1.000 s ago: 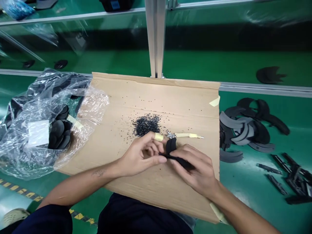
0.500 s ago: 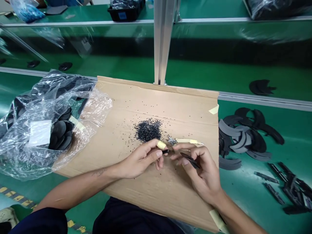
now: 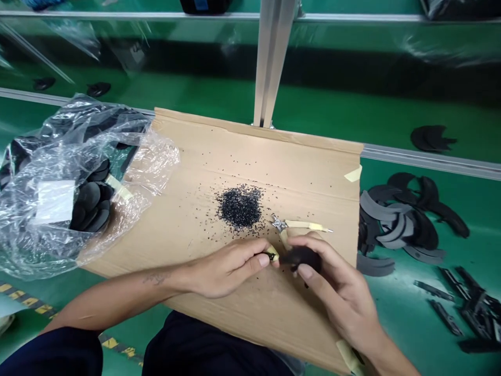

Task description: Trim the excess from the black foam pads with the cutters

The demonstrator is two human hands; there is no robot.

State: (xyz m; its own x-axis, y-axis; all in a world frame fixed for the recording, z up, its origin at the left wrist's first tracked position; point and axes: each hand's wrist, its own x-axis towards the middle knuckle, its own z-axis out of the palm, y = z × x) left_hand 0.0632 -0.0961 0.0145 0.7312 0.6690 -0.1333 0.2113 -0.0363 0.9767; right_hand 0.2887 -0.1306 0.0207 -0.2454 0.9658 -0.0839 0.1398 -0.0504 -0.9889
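My left hand [image 3: 235, 269] pinches a small black piece [image 3: 271, 256] between thumb and forefinger; yellow tape wraps the forefinger's tip. Opposite it, close by, my right hand [image 3: 344, 284] grips a thin, rounded black plastic part [image 3: 307, 259], slightly blurred, by its edge. Just beyond the fingers lies a pair of nippers [image 3: 279, 223] with yellow-taped handles, its jaws pointing to the left. A heap of tiny black plastic bits [image 3: 239, 206] sits behind my left hand on a cardboard sheet [image 3: 211, 151], with loose bits scattered round it.
To the left, a clear plastic bag [image 3: 156, 156] holds several black discs [image 3: 89, 196]. Curved grey and black parts [image 3: 399, 219] lie on the green bench at right, nearer me some narrow black parts [image 3: 473, 308]. A metal post [image 3: 272, 68] rises behind the cardboard.
The black part in my right hand has turned, showing a broader, rounded face. My left fingers have curled in round the small piece. The view has tilted down somewhat.
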